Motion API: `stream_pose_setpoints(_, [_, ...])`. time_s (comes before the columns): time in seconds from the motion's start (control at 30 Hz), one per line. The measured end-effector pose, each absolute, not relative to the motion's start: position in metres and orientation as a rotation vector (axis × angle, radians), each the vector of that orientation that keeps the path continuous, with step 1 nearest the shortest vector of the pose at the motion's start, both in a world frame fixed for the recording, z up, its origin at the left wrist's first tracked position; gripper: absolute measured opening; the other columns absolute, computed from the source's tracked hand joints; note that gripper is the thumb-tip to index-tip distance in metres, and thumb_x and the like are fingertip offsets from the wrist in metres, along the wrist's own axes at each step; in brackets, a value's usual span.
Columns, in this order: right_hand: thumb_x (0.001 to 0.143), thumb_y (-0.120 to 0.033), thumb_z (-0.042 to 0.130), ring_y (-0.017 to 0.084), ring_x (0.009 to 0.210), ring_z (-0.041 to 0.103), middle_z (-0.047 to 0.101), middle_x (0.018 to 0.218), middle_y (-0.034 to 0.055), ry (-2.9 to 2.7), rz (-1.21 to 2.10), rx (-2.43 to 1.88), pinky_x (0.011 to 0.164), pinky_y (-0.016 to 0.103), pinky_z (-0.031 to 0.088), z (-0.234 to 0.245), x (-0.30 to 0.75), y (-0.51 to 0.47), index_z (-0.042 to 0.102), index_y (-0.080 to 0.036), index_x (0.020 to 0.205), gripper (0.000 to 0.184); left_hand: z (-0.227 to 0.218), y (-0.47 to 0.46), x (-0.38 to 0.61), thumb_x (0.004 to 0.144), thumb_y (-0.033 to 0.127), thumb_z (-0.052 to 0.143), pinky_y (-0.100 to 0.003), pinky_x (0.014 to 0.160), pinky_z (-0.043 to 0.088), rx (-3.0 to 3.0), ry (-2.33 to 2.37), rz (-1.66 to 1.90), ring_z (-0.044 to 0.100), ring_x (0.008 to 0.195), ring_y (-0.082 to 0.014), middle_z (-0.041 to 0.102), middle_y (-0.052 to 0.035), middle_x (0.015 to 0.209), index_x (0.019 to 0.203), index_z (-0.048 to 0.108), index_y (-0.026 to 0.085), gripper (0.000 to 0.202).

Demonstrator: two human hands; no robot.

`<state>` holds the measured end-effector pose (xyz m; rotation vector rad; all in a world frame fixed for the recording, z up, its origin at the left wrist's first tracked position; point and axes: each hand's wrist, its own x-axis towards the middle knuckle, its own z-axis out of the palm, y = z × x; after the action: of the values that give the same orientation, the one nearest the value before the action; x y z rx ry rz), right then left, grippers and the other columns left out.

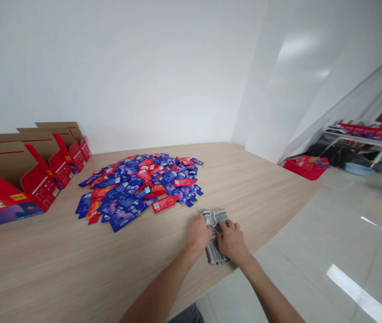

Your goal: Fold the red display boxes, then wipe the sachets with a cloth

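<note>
A small grey-and-white striped cloth (215, 218) lies bunched on the light wooden table (76, 264) near its right edge. My left hand (198, 234) rests on the cloth's left side with its fingers curled onto the fabric. My right hand (232, 240) presses on the cloth's right side, fingers closed over it. Both hands grip the same cloth. A wide heap of blue and red flat packets (140, 185) lies just beyond the hands, toward the wall.
Three red-and-brown cardboard display boxes (26, 175) stand in a row along the table's left side. The table edge runs diagonally at the right above a glossy tiled floor (345, 251). A red crate (307, 167) and a low rack (366, 134) sit far right.
</note>
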<state>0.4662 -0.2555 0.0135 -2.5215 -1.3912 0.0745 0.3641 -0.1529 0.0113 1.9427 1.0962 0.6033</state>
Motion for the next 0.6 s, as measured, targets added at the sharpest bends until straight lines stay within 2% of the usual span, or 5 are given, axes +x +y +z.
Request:
stream_pose_setpoints(0.1, [0.085, -0.026, 0.053, 0.029, 0.118, 0.048, 0.056, 0.129, 0.0142, -1.435, 0.131, -2.390, 0.098, 0.040, 0.036, 0.010, 0.462, -0.243, 0.056, -0.020, 0.131, 0.047, 0.008, -0.139, 0.355, 0.077, 0.015, 0.054, -0.031, 0.076, 0.046, 1.713, 1.082, 0.698, 0.065, 0.084, -0.0211, 0.069, -0.0074, 0.086, 0.094, 0.058, 0.018, 0.017])
stream_pose_setpoints(0.2, [0.087, -0.026, 0.050, 0.025, 0.121, 0.050, 0.057, 0.131, 0.0132, -1.454, 0.140, -2.255, 0.104, 0.036, 0.035, 0.009, 0.455, -0.225, 0.048, -0.015, 0.138, 0.053, 0.010, -0.122, 0.338, 0.077, 0.014, 0.053, -0.028, 0.072, 0.048, 1.466, 1.046, 0.822, 0.066, 0.085, -0.0192, 0.070, -0.0064, 0.089, 0.094, 0.054, 0.019, 0.018])
stream_pose_setpoints(0.37, [0.085, -0.046, 0.056, 0.027, 0.110, 0.061, 0.058, 0.131, 0.0174, -0.977, 0.568, -1.877, 0.093, 0.039, 0.048, 0.026, 0.424, -0.183, 0.036, -0.011, 0.146, 0.073, 0.027, -0.088, 0.285, 0.075, 0.017, 0.057, -0.030, 0.074, 0.052, 1.145, 0.916, 1.018, 0.068, 0.087, -0.0191, 0.071, -0.0081, 0.100, 0.103, 0.053, 0.019, 0.029])
stream_pose_setpoints(0.47, [0.087, -0.057, 0.053, 0.024, 0.098, 0.068, 0.068, 0.118, 0.0133, -0.969, 0.865, -1.621, 0.084, 0.036, 0.054, 0.045, 0.394, -0.155, 0.050, -0.015, 0.137, 0.065, 0.043, -0.069, 0.244, 0.071, 0.023, 0.065, -0.034, 0.076, 0.053, 1.067, 0.832, 1.103, 0.069, 0.084, -0.0205, 0.072, -0.0079, 0.099, 0.110, 0.054, 0.018, 0.041])
stream_pose_setpoints(0.6, [0.084, -0.057, 0.062, 0.025, 0.090, 0.072, 0.074, 0.100, 0.0118, -0.826, 1.473, -1.115, 0.083, 0.038, 0.055, 0.067, 0.348, -0.115, 0.067, -0.014, 0.110, 0.051, 0.061, -0.048, 0.187, 0.067, 0.030, 0.072, -0.037, 0.080, 0.053, 0.946, 0.676, 1.159, 0.069, 0.086, -0.0218, 0.072, -0.0063, 0.103, 0.115, 0.058, 0.020, 0.051])
